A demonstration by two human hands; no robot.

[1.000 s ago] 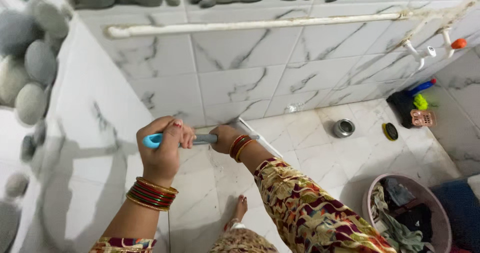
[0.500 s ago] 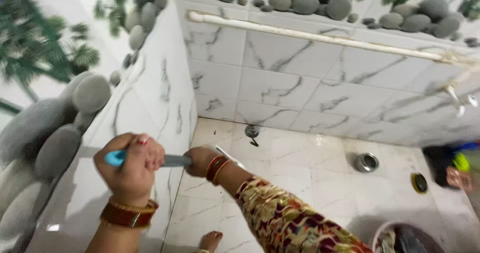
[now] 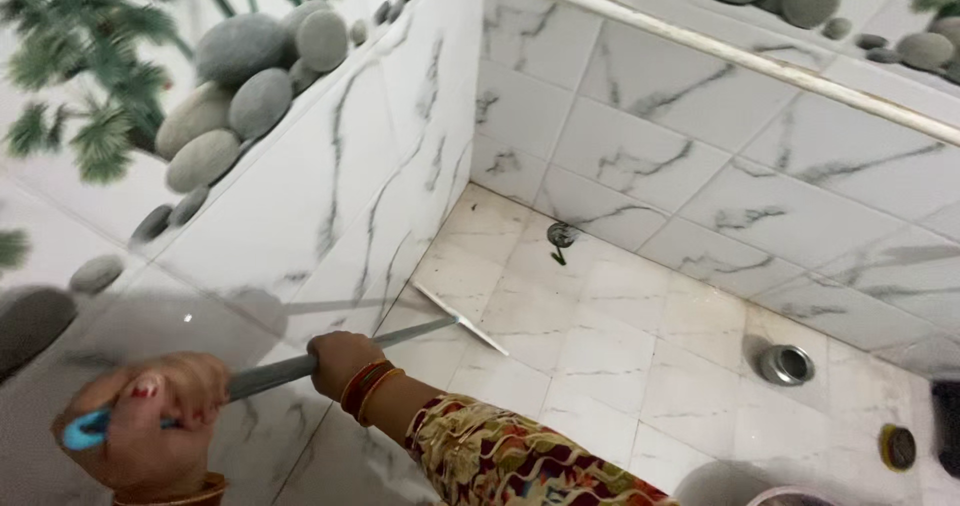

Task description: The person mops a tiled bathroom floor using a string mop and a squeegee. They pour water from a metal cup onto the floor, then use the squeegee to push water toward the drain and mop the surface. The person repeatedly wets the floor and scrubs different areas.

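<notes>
— What do I have in the head view? Lower left of the frame, the left hand [image 3: 140, 421] has its fingers wrapped tight around the blue end of a long grey-handled floor squeegee with a pale blade [image 3: 330, 361]. A little right of it, the right hand [image 3: 340, 359] is clamped on the grey shaft further along.

— And the blade end?

— Just left of centre, lying on the white marble-patterned floor tiles [image 3: 600, 366], close to the foot of the left-hand tiled wall [image 3: 350, 196]. I read this as the wiping step, with the blade set down near the wall.

— What's around it?

— A small round floor drain [image 3: 561, 234] sits above the blade, near the corner, well apart from it. At the right, a shiny round metal cup [image 3: 786, 364] stands on the floor, and a dark round disc with a yellow rim [image 3: 898, 447] lies lower right.

— What does the next stroke call for?

— In my judgement, keeping both hands firm and the blade flat on the tiles, drawing it along the wall line; the cup is clear of that path.
</notes>
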